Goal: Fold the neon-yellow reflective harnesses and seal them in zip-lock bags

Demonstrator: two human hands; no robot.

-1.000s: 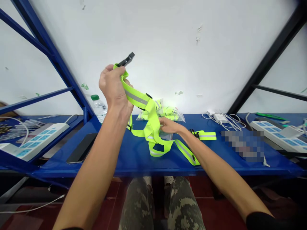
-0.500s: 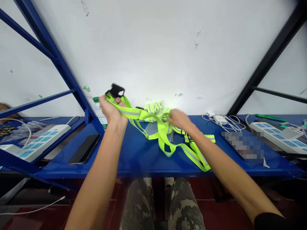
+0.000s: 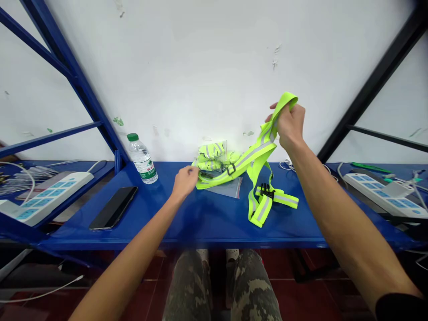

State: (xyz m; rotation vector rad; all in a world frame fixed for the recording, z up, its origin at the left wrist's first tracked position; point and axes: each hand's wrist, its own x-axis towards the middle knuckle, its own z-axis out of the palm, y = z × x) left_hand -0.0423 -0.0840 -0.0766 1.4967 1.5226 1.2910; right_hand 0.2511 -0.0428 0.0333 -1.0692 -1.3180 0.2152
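Observation:
A neon yellow-green reflective harness (image 3: pixel 256 151) with silver stripes stretches between both hands. My right hand (image 3: pixel 290 122), raised in front of the wall, is closed around a bunched loop of its strap. Low over the table, my left hand (image 3: pixel 186 180) has its fingers closed at the strap's other end; its fingertips are partly hidden. A black slider (image 3: pixel 231 169) sits on the taut strap. Below my right hand the rest of the straps hangs down to the table, with a black buckle (image 3: pixel 267 191) among them.
Behind the strap lie bagged reflective bundles (image 3: pixel 212 156) and a flat clear plastic bag (image 3: pixel 227 189). A water bottle (image 3: pixel 143 160) and a black phone (image 3: pixel 114 208) are on the left. Power strips (image 3: pixel 50 196) flank the blue table (image 3: pixel 200 223); metal frame posts rise at both sides.
My right hand has risen to the right with a strap loop. My left hand has come down and right, away from the bottle, and the black buckle it held up is no longer there.

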